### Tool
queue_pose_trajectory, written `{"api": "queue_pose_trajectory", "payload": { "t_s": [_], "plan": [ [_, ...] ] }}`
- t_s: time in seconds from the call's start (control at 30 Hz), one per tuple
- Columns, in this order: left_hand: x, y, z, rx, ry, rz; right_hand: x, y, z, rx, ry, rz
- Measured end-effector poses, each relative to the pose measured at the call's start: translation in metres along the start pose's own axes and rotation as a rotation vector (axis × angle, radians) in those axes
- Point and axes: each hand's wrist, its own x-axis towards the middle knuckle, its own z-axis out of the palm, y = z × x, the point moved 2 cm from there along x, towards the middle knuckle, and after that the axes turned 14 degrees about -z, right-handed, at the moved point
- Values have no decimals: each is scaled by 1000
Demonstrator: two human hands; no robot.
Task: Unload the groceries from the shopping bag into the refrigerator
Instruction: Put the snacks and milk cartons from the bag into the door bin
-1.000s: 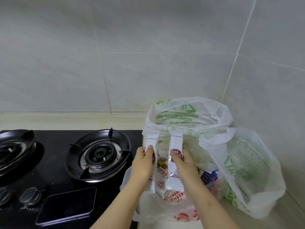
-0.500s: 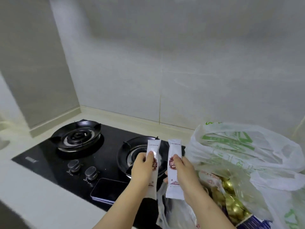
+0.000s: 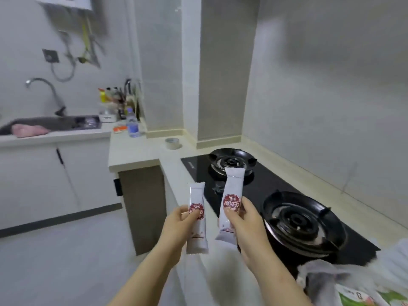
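Note:
My left hand (image 3: 176, 228) pinches a long white snack packet (image 3: 197, 230) with a red label, held upright over the counter's front edge. My right hand (image 3: 245, 228) grips a second, matching white packet (image 3: 231, 191), also upright, in front of the stove. The plastic shopping bag (image 3: 353, 283) shows only as a blurred white and green edge at the bottom right corner. No refrigerator is in view.
A black gas stove (image 3: 276, 195) with two burners lies on the pale counter (image 3: 172, 164) to my right. A tape roll (image 3: 172, 143) sits at the corner. Further left are a water bottle (image 3: 133, 125), a sink (image 3: 50, 123) with a tap, and white cabinets above open floor.
My view has swung left, away from the shopping bag toward the sink and floor. Both hands carried their packets out of the bag and along with the turn.

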Motion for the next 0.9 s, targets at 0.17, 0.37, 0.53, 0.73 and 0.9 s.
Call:
{"api": "queue_pose_trajectory", "payload": {
  "t_s": [0.17,0.37,0.53,0.73,0.9],
  "plan": [
    [-34,-4,-121,-157,299,79,-28,-4,118,33,-319,24],
    [-104,-14,-268,-235,721,168,-92,-7,277,89,-620,112],
    [-192,-40,-386,-343,967,202,-181,-27,394,190,-905,141],
    [-320,-59,-498,-373,1117,359,-301,-76,508,458,-1204,-25],
    [-410,-67,-561,-404,1413,484,-384,-118,577,545,-1306,-7]
  ]
}}
